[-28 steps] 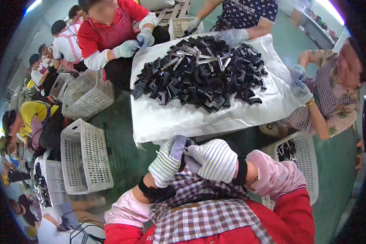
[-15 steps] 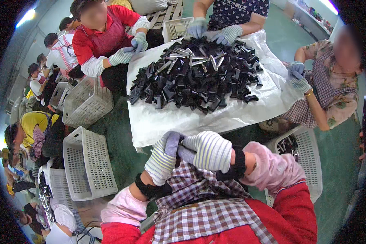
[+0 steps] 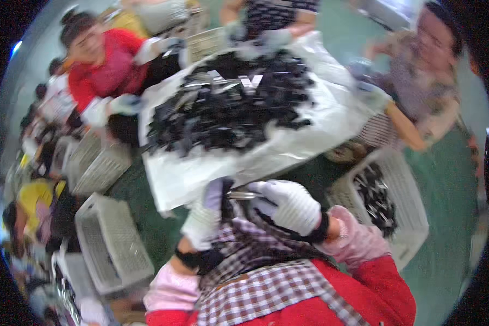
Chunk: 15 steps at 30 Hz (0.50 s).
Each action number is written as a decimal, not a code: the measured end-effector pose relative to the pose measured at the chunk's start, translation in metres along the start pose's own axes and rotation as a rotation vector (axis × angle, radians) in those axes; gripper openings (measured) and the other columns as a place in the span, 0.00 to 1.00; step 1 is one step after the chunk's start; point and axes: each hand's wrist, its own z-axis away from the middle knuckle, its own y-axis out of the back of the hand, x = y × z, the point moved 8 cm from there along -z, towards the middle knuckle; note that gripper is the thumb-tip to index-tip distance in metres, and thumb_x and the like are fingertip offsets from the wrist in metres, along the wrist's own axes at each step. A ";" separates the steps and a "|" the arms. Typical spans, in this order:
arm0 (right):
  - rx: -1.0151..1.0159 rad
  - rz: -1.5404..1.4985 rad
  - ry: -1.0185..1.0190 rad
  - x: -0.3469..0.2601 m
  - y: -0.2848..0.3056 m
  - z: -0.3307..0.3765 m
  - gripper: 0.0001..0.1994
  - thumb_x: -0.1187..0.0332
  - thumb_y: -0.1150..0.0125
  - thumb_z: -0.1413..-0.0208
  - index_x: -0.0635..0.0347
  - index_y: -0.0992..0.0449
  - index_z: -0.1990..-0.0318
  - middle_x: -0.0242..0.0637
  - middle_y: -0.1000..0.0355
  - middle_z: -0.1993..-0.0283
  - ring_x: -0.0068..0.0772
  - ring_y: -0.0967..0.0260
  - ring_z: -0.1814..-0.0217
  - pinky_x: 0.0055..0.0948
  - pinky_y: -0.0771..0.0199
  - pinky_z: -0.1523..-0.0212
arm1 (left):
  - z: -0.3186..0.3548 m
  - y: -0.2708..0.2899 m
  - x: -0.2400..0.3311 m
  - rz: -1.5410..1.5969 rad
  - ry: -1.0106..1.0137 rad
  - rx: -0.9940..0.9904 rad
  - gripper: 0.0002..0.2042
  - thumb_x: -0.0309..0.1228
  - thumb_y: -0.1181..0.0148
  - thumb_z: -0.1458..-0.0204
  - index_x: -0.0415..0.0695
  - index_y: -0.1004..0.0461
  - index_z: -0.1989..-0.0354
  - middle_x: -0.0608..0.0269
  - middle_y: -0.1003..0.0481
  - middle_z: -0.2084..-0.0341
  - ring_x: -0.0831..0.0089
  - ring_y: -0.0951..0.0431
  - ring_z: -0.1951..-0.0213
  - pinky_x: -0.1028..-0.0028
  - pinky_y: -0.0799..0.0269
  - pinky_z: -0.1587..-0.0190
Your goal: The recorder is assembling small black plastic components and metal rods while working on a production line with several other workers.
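Note:
Both my hands wear striped, pale gloves and meet just in front of my checked apron (image 3: pixel 266 290). My left hand (image 3: pixel 204 214) is closed around a small black piece (image 3: pixel 226 196). A short silver metal bar (image 3: pixel 242 195) spans from it toward my right hand (image 3: pixel 293 206), whose thumb and fingers pinch its other end. Motion blur hides how bar and black piece join. Beyond my hands, a heap of black pieces (image 3: pixel 223 108) lies on a white sheet (image 3: pixel 179 187), with a few silver bars (image 3: pixel 251 81) on top.
At my right stands a pale crate (image 3: pixel 413 228) holding black and silver pieces (image 3: pixel 375 198). Perforated crates (image 3: pixel 111 244) stand on the green floor at my left. Gloved co-workers sit around the sheet: one in red (image 3: pixel 114 65), one at the far side, one at right (image 3: pixel 418 92).
My hands have drawn apart slightly, and the silver bar now shows between them. The view has turned right, bringing more of the right-hand crate into sight. The right co-worker's hands have parted.

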 end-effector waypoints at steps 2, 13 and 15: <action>0.133 -0.024 -0.070 0.027 0.018 0.018 0.12 0.64 0.42 0.46 0.58 0.25 0.57 0.48 0.26 0.67 0.54 0.28 0.64 0.44 0.27 0.62 | 0.002 0.011 -0.009 0.011 0.035 0.080 0.22 0.48 0.54 0.39 0.42 0.27 0.51 0.66 0.31 0.80 0.81 0.35 0.80 0.78 0.38 0.76; 0.036 0.396 -1.428 0.319 0.169 0.351 0.23 0.50 0.48 0.43 0.53 0.28 0.45 0.51 0.28 0.49 0.50 0.32 0.44 0.39 0.33 0.45 | 0.005 -0.006 -0.020 0.021 0.063 0.149 0.27 0.52 0.56 0.39 0.38 0.31 0.47 0.72 0.34 0.88 0.83 0.38 0.85 0.80 0.44 0.80; -0.401 0.787 -1.244 0.373 0.146 0.399 0.20 0.55 0.51 0.43 0.58 0.22 0.54 0.50 0.25 0.55 0.53 0.28 0.54 0.40 0.30 0.48 | 0.004 -0.006 -0.011 -0.107 0.054 0.130 0.24 0.47 0.57 0.38 0.38 0.31 0.47 0.72 0.33 0.87 0.84 0.38 0.85 0.81 0.44 0.80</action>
